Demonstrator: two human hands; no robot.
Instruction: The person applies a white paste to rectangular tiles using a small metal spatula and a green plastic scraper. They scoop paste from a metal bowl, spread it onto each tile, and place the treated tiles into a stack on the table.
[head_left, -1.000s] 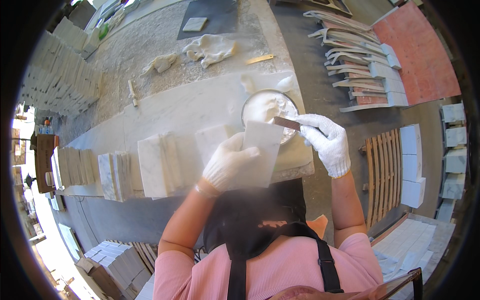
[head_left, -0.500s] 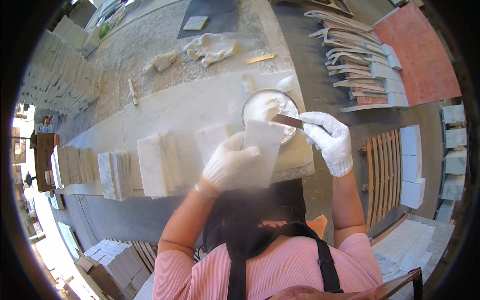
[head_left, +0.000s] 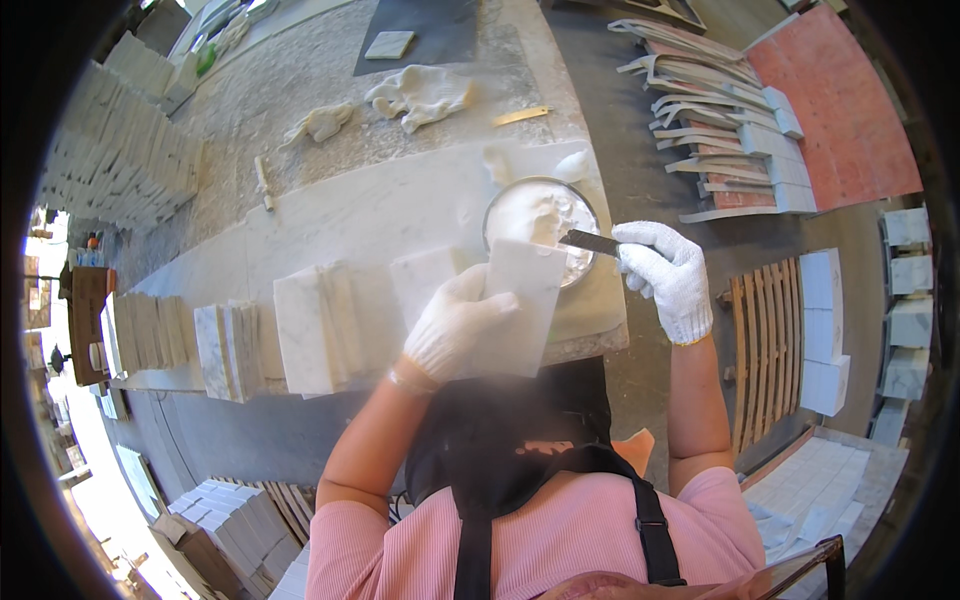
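Note:
My left hand [head_left: 455, 325], in a white knit glove, grips a pale marble tile [head_left: 525, 305] by its left side, thumb lying across its face. The tile is tilted up at the front of the table. In my gloved right hand [head_left: 665, 275] is a flat dark strip [head_left: 588, 241], perhaps a scraper or file, pinched at its right end. Its free tip points left, over a round metal-rimmed bowl [head_left: 520, 205] of white powder or paste. The tile's upper edge hides part of the bowl's near side.
Marble tiles stand in stacks [head_left: 310, 325] along the table's front edge, with a taller stack [head_left: 125, 150] at the far left. Crumpled cloths [head_left: 420, 95] and a yellow strip [head_left: 521, 116] lie beyond the bowl. A wooden pallet [head_left: 765, 350] stands on the floor at right.
My right hand has drawn slightly right with the dark strip, whose face has turned from brownish to dark grey. The left hand and tile have barely moved.

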